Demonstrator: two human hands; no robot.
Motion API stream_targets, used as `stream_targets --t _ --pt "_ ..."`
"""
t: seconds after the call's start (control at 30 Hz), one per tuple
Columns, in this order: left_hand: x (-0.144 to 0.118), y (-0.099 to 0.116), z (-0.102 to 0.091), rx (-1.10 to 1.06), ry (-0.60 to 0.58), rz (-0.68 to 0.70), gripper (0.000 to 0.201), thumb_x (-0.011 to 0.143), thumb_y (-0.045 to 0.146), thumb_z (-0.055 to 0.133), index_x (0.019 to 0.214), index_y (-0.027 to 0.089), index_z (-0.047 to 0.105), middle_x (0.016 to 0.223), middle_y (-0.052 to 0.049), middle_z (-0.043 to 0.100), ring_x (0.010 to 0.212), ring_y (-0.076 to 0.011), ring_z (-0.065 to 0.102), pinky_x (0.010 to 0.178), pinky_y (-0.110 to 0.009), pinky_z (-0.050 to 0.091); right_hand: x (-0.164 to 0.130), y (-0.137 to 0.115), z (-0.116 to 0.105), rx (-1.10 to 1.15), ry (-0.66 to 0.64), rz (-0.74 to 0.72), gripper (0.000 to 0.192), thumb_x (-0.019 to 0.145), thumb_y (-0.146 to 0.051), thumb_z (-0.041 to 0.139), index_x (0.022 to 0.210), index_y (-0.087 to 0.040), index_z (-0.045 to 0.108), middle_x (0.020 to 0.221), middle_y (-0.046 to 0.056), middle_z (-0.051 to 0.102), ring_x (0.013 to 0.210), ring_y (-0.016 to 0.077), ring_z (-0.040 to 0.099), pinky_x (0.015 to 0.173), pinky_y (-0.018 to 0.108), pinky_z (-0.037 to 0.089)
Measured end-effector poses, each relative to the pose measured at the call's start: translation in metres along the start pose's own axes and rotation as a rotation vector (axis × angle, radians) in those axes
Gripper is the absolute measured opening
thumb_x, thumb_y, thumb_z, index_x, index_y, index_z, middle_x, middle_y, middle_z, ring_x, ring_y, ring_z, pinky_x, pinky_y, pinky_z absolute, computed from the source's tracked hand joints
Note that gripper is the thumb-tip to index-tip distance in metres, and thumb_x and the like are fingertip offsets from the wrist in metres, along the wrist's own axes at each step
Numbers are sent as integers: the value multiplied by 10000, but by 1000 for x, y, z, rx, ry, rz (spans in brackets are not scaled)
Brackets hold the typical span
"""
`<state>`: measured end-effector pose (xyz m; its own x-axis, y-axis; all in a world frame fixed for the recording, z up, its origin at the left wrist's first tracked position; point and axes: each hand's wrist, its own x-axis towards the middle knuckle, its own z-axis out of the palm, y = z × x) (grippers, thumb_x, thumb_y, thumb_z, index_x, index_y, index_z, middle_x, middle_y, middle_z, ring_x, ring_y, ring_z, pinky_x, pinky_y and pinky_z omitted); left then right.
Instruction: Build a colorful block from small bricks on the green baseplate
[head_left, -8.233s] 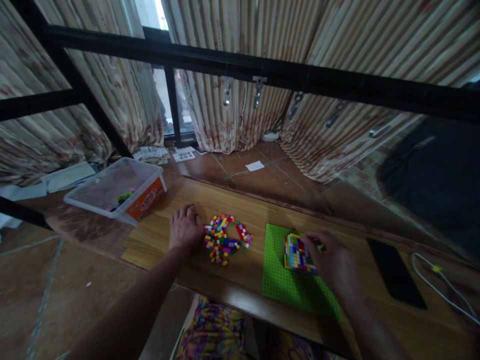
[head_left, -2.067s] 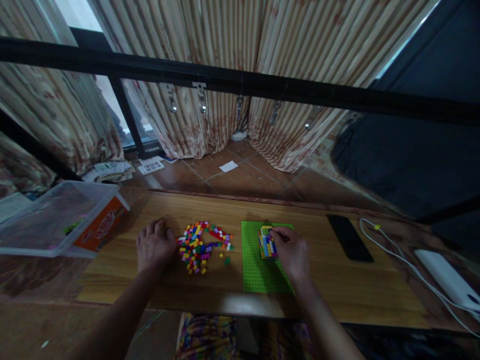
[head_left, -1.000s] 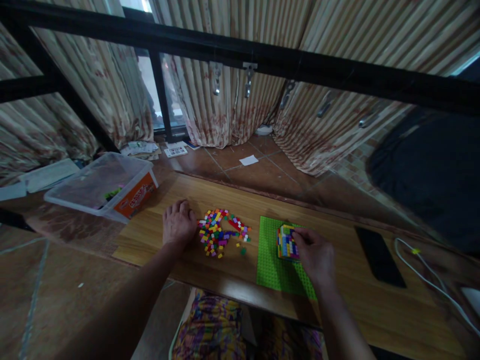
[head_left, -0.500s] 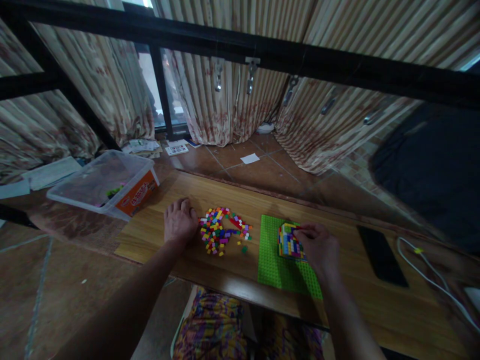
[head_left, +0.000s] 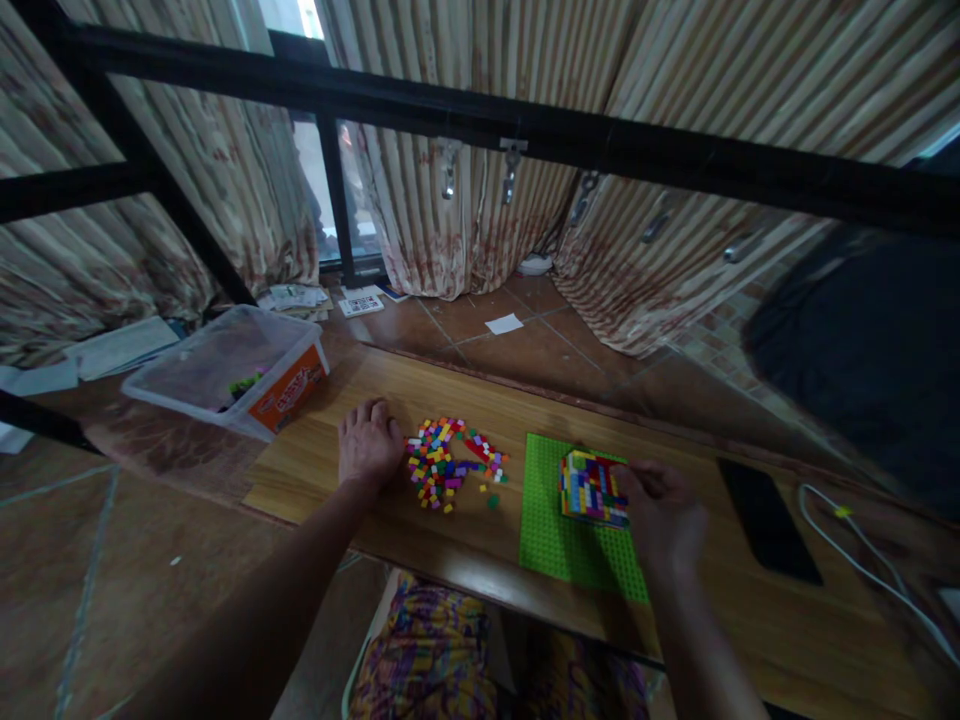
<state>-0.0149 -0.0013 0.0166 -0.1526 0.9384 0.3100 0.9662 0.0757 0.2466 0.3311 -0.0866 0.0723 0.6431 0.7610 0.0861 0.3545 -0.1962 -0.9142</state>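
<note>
A low multicoloured brick build (head_left: pixel 591 487) stands on a green baseplate (head_left: pixel 551 545) on the wooden table (head_left: pixel 480 560). My right hand (head_left: pixel 666 512) is at the build's right edge with its fingers curled against it; blur hides whether it pinches anything. Left of the baseplate lies a loose pile of small coloured bricks (head_left: pixel 450 465). My left hand (head_left: pixel 367 446) rests palm down on the table, just left of that pile, and holds nothing.
A clear plastic box (head_left: pixel 244 370) with an orange label sits at the table's far left. A black phone (head_left: pixel 766 520) and a white cable (head_left: pixel 862 560) lie to the right. A black metal bar (head_left: pixel 525 125) crosses above, with curtains behind.
My right hand has slid from the top of the build to its right edge, uncovering the build. My left hand stays beside the pile. The view has shifted slightly.
</note>
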Motion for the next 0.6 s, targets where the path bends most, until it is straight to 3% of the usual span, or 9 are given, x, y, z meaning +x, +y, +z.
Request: stream_targets --t 0.1,0.2,0.43,0.6 --pt "0 0 1 6 5 -2 372 894 267 415 1188 125 596 1234 -147 607 1113 -326 526 959 -456 396 -9 -6 -1 129 3 1 308 653 -418 746 796 -168 637 736 65 715 651 201 662 598 301 515" --pt "-1 0 1 9 8 -2 364 893 261 418 1178 124 599 1244 -145 605 1112 -323 526 955 -457 401 -25 -11 7 157 -75 -52 273 689 -412 735 792 -170 660 759 53 713 671 186 654 637 302 515" --pt "-2 1 0 8 3 -11 372 895 263 428 1202 131 593 1261 -133 603 1117 -315 525 958 -445 402 -73 -15 60 -14 -449 -332 212 875 -368 565 894 -216 712 886 40 733 838 192 667 783 320 499" --pt "-2 1 -1 4 -12 -8 367 897 257 424 1197 131 594 1245 -132 610 1118 -312 526 969 -444 395 -71 -17 97 -322 -563 -560 197 884 -222 521 920 -214 715 906 48 702 893 206 627 824 320 459"
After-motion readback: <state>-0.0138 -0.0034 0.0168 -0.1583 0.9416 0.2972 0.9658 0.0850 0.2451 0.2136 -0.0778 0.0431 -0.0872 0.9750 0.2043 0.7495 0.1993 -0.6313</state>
